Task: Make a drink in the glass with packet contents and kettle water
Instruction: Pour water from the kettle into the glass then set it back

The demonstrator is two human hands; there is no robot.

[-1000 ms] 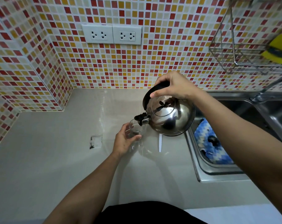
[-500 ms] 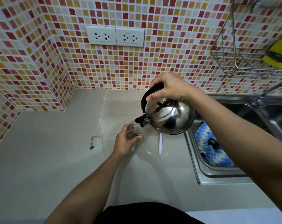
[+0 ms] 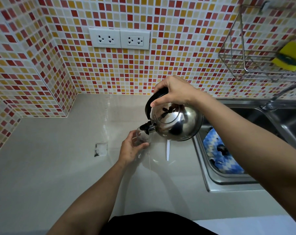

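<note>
Wrapped around the black handle, the right hand [image 3: 173, 91] holds the steel kettle [image 3: 177, 123] tipped, its spout just over the rim of the glass [image 3: 142, 139]. Her or his left hand [image 3: 131, 148] cups that glass, which stands on the pale counter [image 3: 50, 167] with something dark inside. An opened packet [image 3: 101, 149] lies left of it, a white strip [image 3: 168, 150] to the right, beside the sink [image 3: 210, 177].

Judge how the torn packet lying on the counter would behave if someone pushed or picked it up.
The packet looks thin, flat and torn open, so it is probably very light and floppy. On the smooth, glossy counter it would likely slide rather than roll. Dark specks at its edge suggest leftover contents could spill if lifted.
</note>
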